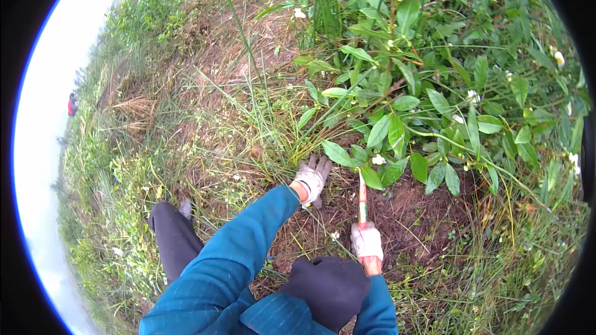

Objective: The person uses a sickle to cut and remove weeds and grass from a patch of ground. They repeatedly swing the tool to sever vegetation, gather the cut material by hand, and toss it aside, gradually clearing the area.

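My left hand (313,179), in a pale work glove with grey fingers, is spread flat against cut grass and stems at the base of a grass clump (279,146). Nothing shows in its grip. My right hand (367,242), also gloved, is closed around the red and white handle of a hand tool (362,200). The tool points away from me, and its far end is hidden under the leaves of a green shrub (386,130) with white flowers. Between and beside the hands lies bare brown soil (414,218) with dry stalks.
Low weeds (116,209) cover the ground at left, below a tuft of dry straw (137,111). Tall grass (503,265) stands at right. My dark-trousered knees (326,288) are bent close to the soil. A distant person in red (72,104) is at the far left.
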`<state>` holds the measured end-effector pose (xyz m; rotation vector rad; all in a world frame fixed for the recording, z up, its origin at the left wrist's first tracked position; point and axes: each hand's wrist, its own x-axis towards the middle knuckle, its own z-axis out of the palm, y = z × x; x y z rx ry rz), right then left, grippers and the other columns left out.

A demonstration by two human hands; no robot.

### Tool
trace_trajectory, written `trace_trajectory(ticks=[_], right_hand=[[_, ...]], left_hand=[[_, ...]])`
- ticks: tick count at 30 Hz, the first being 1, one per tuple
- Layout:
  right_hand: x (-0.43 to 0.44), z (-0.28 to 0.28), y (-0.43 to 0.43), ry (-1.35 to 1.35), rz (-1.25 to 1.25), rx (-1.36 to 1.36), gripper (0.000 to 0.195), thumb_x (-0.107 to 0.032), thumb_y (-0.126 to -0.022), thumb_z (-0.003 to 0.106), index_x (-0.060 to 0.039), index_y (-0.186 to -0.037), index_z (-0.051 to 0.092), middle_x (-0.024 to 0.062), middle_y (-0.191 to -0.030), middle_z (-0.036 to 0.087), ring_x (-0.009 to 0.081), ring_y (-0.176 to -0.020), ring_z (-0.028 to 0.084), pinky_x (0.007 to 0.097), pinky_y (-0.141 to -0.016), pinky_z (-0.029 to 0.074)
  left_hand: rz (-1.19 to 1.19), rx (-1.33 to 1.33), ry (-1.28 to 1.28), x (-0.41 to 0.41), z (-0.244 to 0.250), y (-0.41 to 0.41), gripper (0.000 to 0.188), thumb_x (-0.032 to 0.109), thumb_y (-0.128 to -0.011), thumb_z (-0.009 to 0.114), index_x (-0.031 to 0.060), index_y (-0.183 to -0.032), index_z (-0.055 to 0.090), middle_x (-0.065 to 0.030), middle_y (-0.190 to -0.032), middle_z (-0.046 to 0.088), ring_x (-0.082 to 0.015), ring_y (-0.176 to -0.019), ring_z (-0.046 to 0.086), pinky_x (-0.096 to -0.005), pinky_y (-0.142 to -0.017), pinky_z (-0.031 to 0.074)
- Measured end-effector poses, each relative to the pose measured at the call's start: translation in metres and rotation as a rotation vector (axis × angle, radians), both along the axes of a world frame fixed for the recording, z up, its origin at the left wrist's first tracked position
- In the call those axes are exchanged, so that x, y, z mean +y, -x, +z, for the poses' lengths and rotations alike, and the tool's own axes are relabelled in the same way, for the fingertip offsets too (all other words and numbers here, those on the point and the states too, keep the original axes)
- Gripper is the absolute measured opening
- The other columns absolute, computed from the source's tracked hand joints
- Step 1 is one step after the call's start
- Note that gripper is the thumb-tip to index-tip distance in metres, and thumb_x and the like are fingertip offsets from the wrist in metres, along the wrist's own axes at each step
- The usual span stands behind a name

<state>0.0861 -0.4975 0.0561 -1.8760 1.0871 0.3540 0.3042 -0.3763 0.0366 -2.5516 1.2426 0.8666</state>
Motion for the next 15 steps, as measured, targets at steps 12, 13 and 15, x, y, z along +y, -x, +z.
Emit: trace_trajectory(ticks=[12, 13, 15], right_hand=[[0.052, -0.03, 0.11, 0.221, 0.118, 0.201, 0.037, -0.038, -0.083, 0.057, -0.0022, -0.093, 0.055, 0.0219, -0.072, 0.062, 0.035, -0.072, 0.065, 0.0424, -0.065, 0.052], [0.039, -0.026, 0.099, 0.199, 0.063, 0.183, 0.039, -0.039, -0.083, 0.057, -0.0017, -0.093, 0.055, 0.0237, -0.074, 0.063, 0.0362, -0.074, 0.066, 0.043, -0.067, 0.052], [0.025, -0.004, 0.049, 0.213, 0.071, 0.135, 0.032, -0.035, -0.083, 0.057, -0.0028, -0.087, 0.054, 0.0191, -0.067, 0.063, 0.0317, -0.063, 0.065, 0.0403, -0.054, 0.051]], left_hand=[[-0.199, -0.131, 0.201, 0.005, -0.073, -0.03, 0.024, 0.019, -0.078, 0.053, 0.0068, -0.093, 0.066, -0.0134, -0.091, 0.067, -0.0279, -0.079, 0.066, -0.0401, -0.067, 0.052], [-0.273, -0.048, 0.154, -0.007, -0.057, -0.035, 0.022, 0.019, -0.076, 0.053, 0.0063, -0.084, 0.07, -0.0147, -0.086, 0.068, -0.0284, -0.076, 0.067, -0.0408, -0.065, 0.052], [-0.195, -0.008, 0.238, -0.002, -0.051, -0.04, 0.021, 0.022, -0.074, 0.056, 0.0073, -0.078, 0.07, -0.0146, -0.079, 0.068, -0.0325, -0.074, 0.066, -0.043, -0.066, 0.053]])
